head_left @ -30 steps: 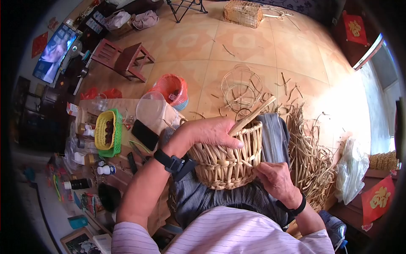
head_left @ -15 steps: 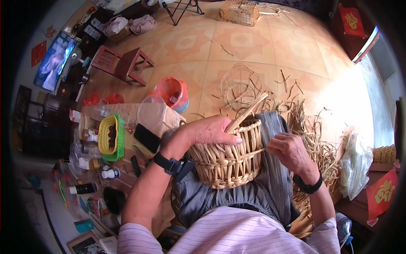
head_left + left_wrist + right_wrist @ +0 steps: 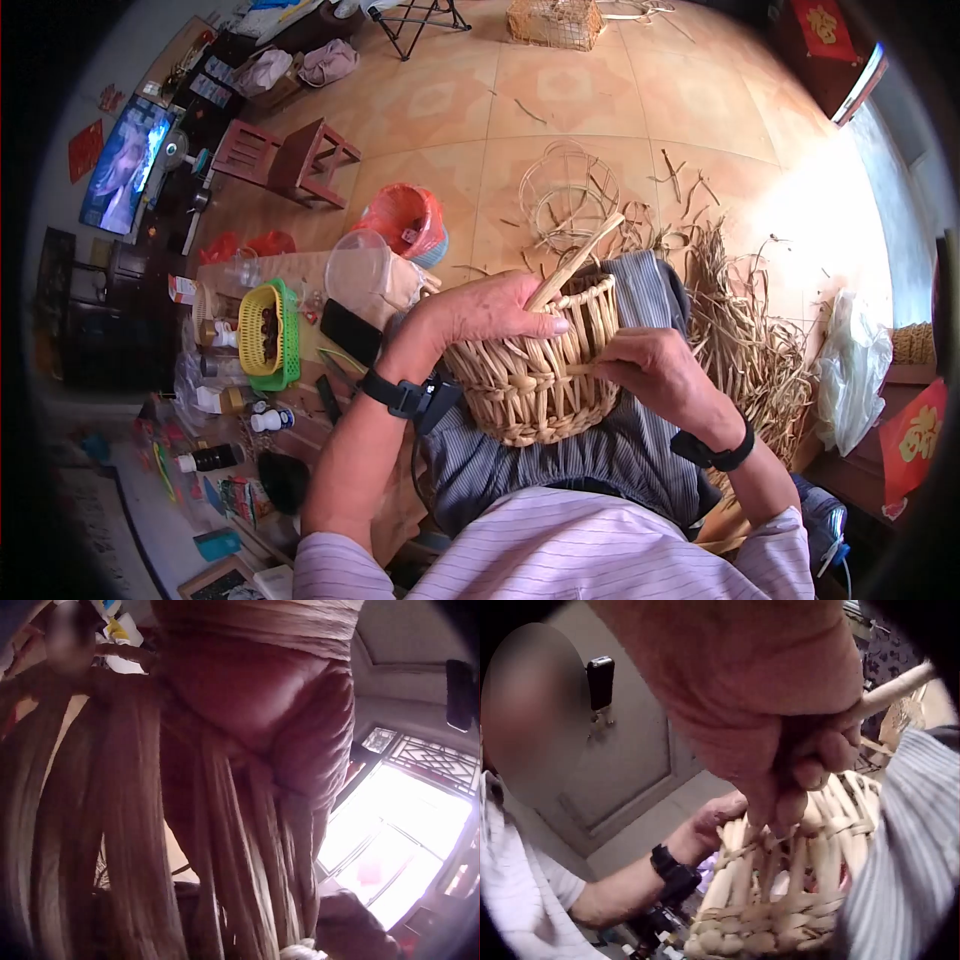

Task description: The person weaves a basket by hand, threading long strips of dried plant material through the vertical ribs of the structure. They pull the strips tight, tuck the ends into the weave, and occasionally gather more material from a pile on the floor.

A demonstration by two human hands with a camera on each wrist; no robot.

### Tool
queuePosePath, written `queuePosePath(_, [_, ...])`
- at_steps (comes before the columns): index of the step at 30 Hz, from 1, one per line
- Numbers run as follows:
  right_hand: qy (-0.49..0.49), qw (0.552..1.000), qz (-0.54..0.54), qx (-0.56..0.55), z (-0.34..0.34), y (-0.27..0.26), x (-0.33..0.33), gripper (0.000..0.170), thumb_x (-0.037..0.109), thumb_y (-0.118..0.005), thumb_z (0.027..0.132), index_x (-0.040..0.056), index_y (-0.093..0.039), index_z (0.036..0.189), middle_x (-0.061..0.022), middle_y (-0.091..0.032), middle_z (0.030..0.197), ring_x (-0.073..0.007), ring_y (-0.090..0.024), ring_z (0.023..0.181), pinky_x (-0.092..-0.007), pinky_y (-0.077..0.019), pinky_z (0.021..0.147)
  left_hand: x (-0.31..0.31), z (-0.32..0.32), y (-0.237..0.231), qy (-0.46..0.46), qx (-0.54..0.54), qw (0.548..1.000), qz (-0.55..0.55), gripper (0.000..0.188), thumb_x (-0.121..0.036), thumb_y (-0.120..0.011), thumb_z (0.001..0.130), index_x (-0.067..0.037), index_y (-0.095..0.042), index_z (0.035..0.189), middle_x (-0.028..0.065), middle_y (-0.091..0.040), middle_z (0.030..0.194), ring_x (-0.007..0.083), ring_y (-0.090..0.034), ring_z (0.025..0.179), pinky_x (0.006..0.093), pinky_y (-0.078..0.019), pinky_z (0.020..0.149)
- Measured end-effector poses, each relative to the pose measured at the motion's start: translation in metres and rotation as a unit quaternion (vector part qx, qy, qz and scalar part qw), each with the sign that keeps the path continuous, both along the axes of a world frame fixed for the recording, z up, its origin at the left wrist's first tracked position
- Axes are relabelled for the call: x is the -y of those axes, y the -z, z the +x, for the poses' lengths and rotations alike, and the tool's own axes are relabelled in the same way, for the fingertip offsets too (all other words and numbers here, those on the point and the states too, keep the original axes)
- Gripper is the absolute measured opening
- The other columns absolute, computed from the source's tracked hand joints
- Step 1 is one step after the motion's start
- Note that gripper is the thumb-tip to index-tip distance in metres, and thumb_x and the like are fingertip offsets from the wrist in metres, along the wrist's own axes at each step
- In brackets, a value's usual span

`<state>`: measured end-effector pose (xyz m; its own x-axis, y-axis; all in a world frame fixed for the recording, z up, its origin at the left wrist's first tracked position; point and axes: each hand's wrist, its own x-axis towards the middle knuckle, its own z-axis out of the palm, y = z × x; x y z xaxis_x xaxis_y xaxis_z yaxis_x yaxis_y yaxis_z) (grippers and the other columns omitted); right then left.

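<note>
A basket woven of dried plant strands [image 3: 530, 405] rests tilted on the person's lap in the head view. My left hand [image 3: 495, 308] grips its upper edge, thumb lying along the outside. Beside that thumb a thick pale strand [image 3: 580, 262] slants up past the rim. At the basket's right side my right hand [image 3: 660, 370] pinches a weaving strand, fingertips right at the woven band. The right wrist view shows curled fingers [image 3: 836, 750] with a twisted strand [image 3: 896, 690] leaving the fist. In the left wrist view the palm [image 3: 247, 697] presses against upright strands [image 3: 135, 817].
A heap of dried strands [image 3: 750, 350] lies right of the lap. Beyond the knees stands a round wire frame [image 3: 568, 195]. Left are a low table with a yellow basket [image 3: 262, 325], a phone [image 3: 350, 332], bottles [image 3: 272, 419] and a red-lined bin [image 3: 405, 220]. A plastic bag [image 3: 850, 375] sits right.
My right hand pulled out to the right from low on the basket, drawing a strand taut, then came back to the basket's side. The left hand keeps its grip.
</note>
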<state>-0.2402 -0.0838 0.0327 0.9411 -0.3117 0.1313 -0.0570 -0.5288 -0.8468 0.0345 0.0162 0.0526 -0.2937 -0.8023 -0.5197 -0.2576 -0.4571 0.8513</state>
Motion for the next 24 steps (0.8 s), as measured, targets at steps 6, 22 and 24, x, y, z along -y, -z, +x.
queuePosePath(6, [0.102,0.986,-0.134,-0.015,0.004,0.008,0.001,0.018,0.013,-0.085,0.082,0.0054,-0.072,0.092,-0.0105,-0.07,0.088,-0.0316,-0.068,0.085,-0.0419,-0.0547,0.072,-0.005,-0.005,0.0,-0.034,0.137,0.99,-0.024,0.045,-0.045,-0.069,0.108,0.0,-0.069,0.106,-0.0011,-0.067,0.088,0.0088,-0.059,0.084,0.0309,-0.0519,0.077])
queuePosePath(22, [0.122,0.989,0.031,0.072,0.047,0.006,-0.06,0.02,0.011,-0.083,0.087,-0.0001,-0.07,0.098,-0.014,-0.072,0.089,-0.0334,-0.071,0.078,-0.0416,-0.0574,0.069,-0.02,-0.078,-0.05,-0.11,0.289,0.863,-0.4,0.041,-0.04,-0.073,0.103,0.0,-0.063,0.104,0.0161,-0.055,0.093,0.0335,-0.064,0.083,0.047,-0.0479,0.071])
queuePosePath(24, [0.141,0.967,0.182,0.113,0.045,0.015,-0.056,0.017,0.009,-0.081,0.09,-0.0018,-0.072,0.098,-0.0097,-0.072,0.088,-0.0273,-0.071,0.078,-0.0382,-0.0571,0.07,-0.018,-0.07,-0.069,-0.074,0.238,0.898,-0.363,0.047,-0.042,-0.079,0.099,-0.002,-0.063,0.116,0.0142,-0.061,0.101,0.0289,-0.069,0.092,0.0438,-0.0531,0.078])
